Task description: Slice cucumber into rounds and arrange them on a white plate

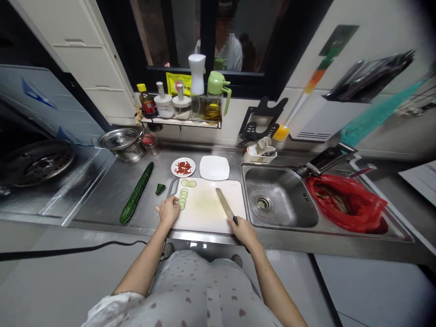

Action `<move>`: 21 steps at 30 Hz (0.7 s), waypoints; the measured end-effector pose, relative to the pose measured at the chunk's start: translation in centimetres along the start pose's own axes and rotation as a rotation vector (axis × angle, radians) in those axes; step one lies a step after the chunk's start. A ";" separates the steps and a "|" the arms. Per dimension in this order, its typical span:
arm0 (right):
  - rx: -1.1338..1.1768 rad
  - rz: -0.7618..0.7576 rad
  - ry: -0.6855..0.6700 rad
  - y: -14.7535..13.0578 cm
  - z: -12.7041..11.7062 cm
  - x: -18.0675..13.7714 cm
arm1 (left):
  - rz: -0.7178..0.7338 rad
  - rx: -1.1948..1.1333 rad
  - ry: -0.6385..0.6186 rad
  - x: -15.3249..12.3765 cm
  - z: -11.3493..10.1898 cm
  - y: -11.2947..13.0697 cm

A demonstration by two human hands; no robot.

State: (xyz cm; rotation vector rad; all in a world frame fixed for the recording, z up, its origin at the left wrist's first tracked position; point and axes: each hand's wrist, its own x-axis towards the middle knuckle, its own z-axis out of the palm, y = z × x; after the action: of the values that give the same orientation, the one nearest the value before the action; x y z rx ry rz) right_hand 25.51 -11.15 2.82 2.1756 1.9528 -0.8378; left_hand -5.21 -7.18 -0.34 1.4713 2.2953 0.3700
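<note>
A white cutting board (207, 209) lies on the steel counter in front of me. Several cucumber slices (184, 196) sit along its left side and top left corner. My left hand (168, 210) rests at the board's left edge, fingers curled over the lowest slices. My right hand (243, 229) is closed round the handle of a kitchen knife (225, 204), whose blade lies flat across the board pointing away from me. A whole cucumber (136, 192) and a cut cucumber end (160, 189) lie on the counter to the left.
A small plate of red chilli (183, 167) and an empty white plate (214, 168) sit behind the board. The sink (277, 197) is at right, beside a red bag (345, 202). A steel pot (124, 143), a condiment shelf (182, 119) and a stove (32, 163) are at left.
</note>
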 end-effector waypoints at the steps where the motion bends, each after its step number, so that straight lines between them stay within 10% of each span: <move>1: 0.000 0.000 -0.006 0.0 0.0 0.1 | 0.010 -0.008 0.011 0.1 0.0 0.2; 21: 0.013 0.091 -0.078 -1.2 -0.8 -0.1 | 0.102 0.113 -0.021 6.6 2.3 7.7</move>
State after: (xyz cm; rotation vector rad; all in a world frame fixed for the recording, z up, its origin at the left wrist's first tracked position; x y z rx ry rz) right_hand 24.65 -10.69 3.88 2.1851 1.8038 -0.9082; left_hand -0.39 2.03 -0.37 1.6437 2.2636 0.2557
